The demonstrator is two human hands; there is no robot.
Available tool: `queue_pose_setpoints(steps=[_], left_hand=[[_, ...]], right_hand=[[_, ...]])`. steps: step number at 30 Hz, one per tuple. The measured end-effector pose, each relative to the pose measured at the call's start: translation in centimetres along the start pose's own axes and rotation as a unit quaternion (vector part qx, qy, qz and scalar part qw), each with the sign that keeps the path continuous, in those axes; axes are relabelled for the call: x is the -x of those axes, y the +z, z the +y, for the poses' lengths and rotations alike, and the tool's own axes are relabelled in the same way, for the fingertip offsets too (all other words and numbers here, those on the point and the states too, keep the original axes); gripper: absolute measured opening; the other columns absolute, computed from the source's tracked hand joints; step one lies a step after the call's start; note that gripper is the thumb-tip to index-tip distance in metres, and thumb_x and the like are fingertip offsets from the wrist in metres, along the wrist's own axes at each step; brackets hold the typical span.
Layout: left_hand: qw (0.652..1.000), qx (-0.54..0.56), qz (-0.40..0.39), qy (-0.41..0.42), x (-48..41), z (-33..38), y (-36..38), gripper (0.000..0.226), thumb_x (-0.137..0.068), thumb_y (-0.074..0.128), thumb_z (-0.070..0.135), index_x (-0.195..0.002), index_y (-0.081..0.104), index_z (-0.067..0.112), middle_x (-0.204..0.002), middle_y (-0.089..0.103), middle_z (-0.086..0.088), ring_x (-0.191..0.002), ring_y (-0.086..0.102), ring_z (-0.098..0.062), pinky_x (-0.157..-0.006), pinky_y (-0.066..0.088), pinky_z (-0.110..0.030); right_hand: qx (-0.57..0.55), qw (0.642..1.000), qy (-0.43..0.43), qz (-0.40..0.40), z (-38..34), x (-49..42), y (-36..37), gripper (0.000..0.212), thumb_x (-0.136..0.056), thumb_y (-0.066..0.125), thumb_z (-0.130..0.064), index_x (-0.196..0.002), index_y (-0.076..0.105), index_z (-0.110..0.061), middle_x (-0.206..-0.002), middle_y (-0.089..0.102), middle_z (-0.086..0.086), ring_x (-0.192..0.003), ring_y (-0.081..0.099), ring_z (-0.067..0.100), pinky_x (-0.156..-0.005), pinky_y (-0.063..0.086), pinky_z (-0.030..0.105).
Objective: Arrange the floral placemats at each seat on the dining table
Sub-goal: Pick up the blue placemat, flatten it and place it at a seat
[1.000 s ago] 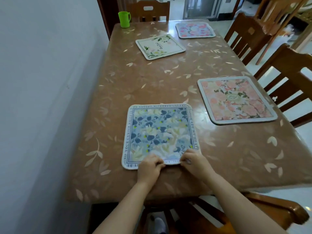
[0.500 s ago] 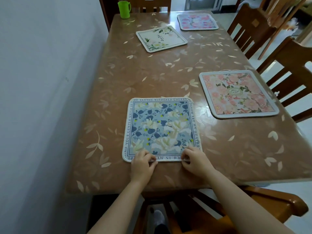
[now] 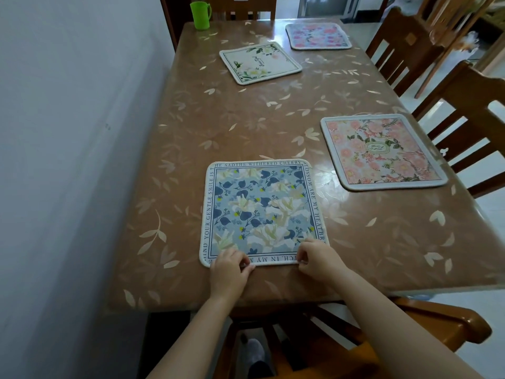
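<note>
A blue floral placemat [image 3: 262,212] with a lettered border lies flat near the table's front edge. My left hand [image 3: 228,272] pinches its near edge towards the left corner. My right hand [image 3: 318,258] pinches the same edge at the right corner. A pink floral placemat [image 3: 382,151] lies at the right side of the brown table [image 3: 218,127]. A white placemat with green leaves [image 3: 259,62] sits farther back, tilted. Another pink and blue placemat [image 3: 318,35] lies at the far end.
A green plastic cup [image 3: 200,15] stands at the far left corner. Wooden chairs [image 3: 464,105] line the right side, one stands at the far end, and one sits below me. A white wall runs along the table's left side.
Both hands stay on the blue placemat's near edge. The mat has turned slightly and now lies squarer to the table edge. My view has shifted a little.
</note>
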State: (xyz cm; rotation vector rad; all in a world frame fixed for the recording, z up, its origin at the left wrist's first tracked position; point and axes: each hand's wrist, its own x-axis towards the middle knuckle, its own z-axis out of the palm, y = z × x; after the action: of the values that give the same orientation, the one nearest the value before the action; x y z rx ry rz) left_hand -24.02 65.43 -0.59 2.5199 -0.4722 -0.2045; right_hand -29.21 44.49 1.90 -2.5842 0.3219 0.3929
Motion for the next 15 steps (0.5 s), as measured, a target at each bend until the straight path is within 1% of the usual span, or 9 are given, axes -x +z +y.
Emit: queue_pose_setpoints(steps=[4, 8, 11, 13, 15], left_hand=[[1.0, -0.004, -0.018, 0.017, 0.9, 0.1, 0.1, 0.014, -0.079, 0.068, 0.029, -0.079, 0.06, 0.018, -0.085, 0.055, 0.006, -0.085, 0.048, -0.012, -0.073, 0.028, -0.023], [0.999, 0.0, -0.025, 0.03, 1.7, 0.1, 0.1, 0.013, -0.078, 0.069, 0.027, -0.078, 0.06, 0.017, -0.084, 0.056, 0.005, -0.083, 0.049, -0.012, -0.071, 0.029, -0.023], [0.999, 0.001, -0.027, 0.032, 2.5, 0.0, 0.2, 0.014, -0.077, 0.07, 0.027, -0.076, 0.061, 0.017, -0.082, 0.056, 0.004, -0.083, 0.049, -0.013, -0.072, 0.031, -0.024], [0.999, 0.006, -0.024, 0.034, 2.8, -0.1, 0.3, 0.013, -0.077, 0.071, 0.026, -0.076, 0.061, 0.016, -0.082, 0.055, 0.006, -0.084, 0.049, -0.012, -0.073, 0.032, -0.026], [0.999, 0.012, -0.021, 0.035, 3.0, -0.1, 0.2, 0.013, -0.076, 0.072, 0.023, -0.076, 0.062, 0.015, -0.081, 0.052, 0.008, -0.086, 0.048, -0.01, -0.074, 0.033, -0.027]], right_hand=[[0.002, 1.0, 0.012, -0.022, 0.5, 0.9, 0.2, 0.006, -0.076, 0.06, -0.011, -0.077, 0.061, -0.016, -0.088, 0.046, -0.008, -0.091, 0.051, 0.016, -0.071, 0.04, 0.023], [0.01, 0.999, 0.021, -0.038, 0.6, 1.5, 0.5, 0.007, -0.078, 0.058, -0.011, -0.08, 0.062, -0.015, -0.088, 0.045, -0.007, -0.091, 0.053, 0.017, -0.072, 0.042, 0.024], [0.007, 0.999, 0.02, -0.027, 0.8, 2.1, 0.8, 0.008, -0.077, 0.057, -0.01, -0.081, 0.062, -0.014, -0.091, 0.05, -0.003, -0.092, 0.054, 0.019, -0.071, 0.043, 0.026], [0.001, 1.0, 0.013, -0.02, 0.9, 2.5, 0.9, 0.009, -0.077, 0.056, -0.009, -0.08, 0.062, -0.014, -0.096, 0.055, 0.0, -0.092, 0.054, 0.02, -0.069, 0.042, 0.025], [-0.005, 1.0, 0.005, -0.015, 1.0, 2.9, 1.1, 0.009, -0.077, 0.054, -0.008, -0.079, 0.06, -0.014, -0.095, 0.054, 0.001, -0.091, 0.054, 0.021, -0.067, 0.04, 0.025]])
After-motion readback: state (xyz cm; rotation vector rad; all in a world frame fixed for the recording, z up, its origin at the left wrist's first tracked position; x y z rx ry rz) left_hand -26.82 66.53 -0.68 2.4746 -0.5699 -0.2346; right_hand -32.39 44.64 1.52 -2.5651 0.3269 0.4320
